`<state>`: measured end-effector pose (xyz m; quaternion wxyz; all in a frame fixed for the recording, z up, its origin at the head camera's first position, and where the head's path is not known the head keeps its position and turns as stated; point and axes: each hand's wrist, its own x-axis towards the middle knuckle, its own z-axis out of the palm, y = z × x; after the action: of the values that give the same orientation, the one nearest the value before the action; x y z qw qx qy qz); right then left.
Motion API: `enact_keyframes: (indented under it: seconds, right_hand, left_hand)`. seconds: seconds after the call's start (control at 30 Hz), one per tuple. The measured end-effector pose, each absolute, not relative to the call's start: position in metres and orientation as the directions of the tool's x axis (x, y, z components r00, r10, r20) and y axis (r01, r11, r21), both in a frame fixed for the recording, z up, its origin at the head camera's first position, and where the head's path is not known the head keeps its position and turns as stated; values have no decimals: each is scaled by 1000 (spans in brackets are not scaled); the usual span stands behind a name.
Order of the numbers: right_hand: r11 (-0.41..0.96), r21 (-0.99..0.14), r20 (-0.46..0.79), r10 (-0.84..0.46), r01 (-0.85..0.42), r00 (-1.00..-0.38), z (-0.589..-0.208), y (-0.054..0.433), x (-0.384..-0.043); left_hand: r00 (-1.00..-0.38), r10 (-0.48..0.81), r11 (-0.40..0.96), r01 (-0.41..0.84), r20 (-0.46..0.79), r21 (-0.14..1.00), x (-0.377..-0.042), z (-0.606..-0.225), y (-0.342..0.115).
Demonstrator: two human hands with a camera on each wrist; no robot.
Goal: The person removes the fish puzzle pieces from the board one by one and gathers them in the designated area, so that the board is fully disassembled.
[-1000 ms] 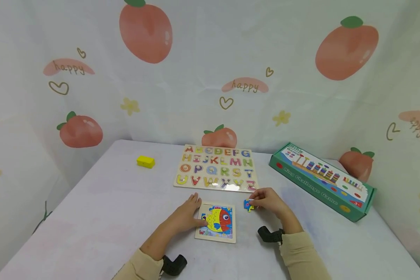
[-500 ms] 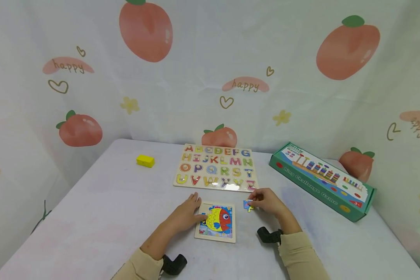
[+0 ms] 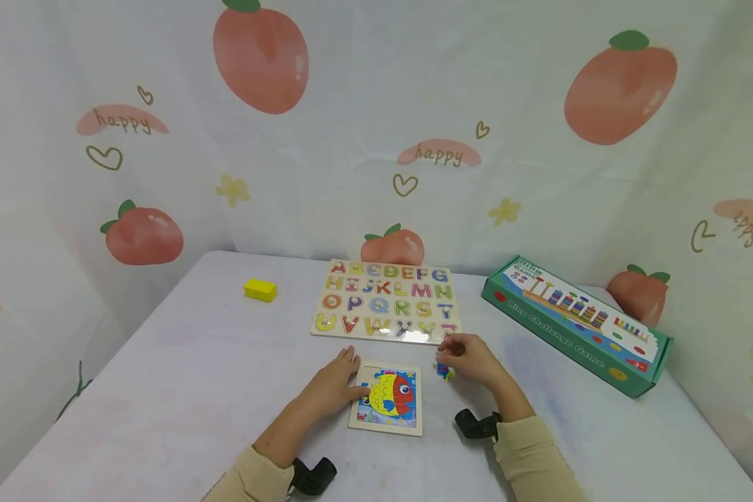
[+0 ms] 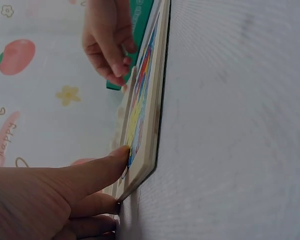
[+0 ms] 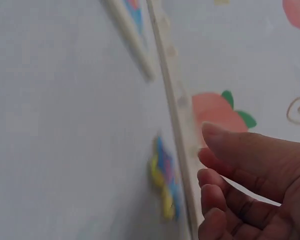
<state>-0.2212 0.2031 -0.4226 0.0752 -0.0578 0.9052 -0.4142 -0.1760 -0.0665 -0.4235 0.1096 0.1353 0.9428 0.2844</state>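
My left hand (image 3: pixel 331 380) holds the left edge of a wooden fish jigsaw puzzle (image 3: pixel 417 429). Its thumb lies over the top of the board and its fingers are along the side, as the left wrist view shows. The framed picture is a yellow and red fish on blue. To the right of the board, my right hand (image 3: pixel 473 357) is over a small blue and yellow puzzle piece (image 3: pixel 442 371). In the right wrist view a gap shows between the loosely curled fingers (image 5: pixel 212 197) and the piece (image 5: pixel 165 175), which is blurred and looks tilted.
Behind the puzzle lies a wooden alphabet board (image 3: pixel 389 296) with coloured letters. A green game box (image 3: pixel 577 324) stands at the back right, and a yellow block (image 3: pixel 260 290) sits at the back left. Black wrist cameras (image 3: pixel 477 424) are on both wrists.
My right hand has let go of the puzzle piece and shifted slightly up and left, now covering part of it in the head view. The left hand stays on the puzzle board.
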Motion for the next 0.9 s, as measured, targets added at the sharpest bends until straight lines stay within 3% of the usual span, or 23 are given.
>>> enact_keyframes:
  seconds: [0.37,0.63,0.9]
  right_hand:
    - [644,-744,-120,-391,-178,-912,-407,164,-218]
    - [625,-758,-154,-449,-186,-880,-405,138,-217]
    - [639,-750,-164,-430,-171,-888,-406,131,-214]
  left_hand:
    - [-940,314,794,186,-130,578,-174,-422,-66]
    - [-941,304,800,167,-150,576,-175,-422,-65]
    - [-940,306,804,169,-152,570,-176,-423,-66]
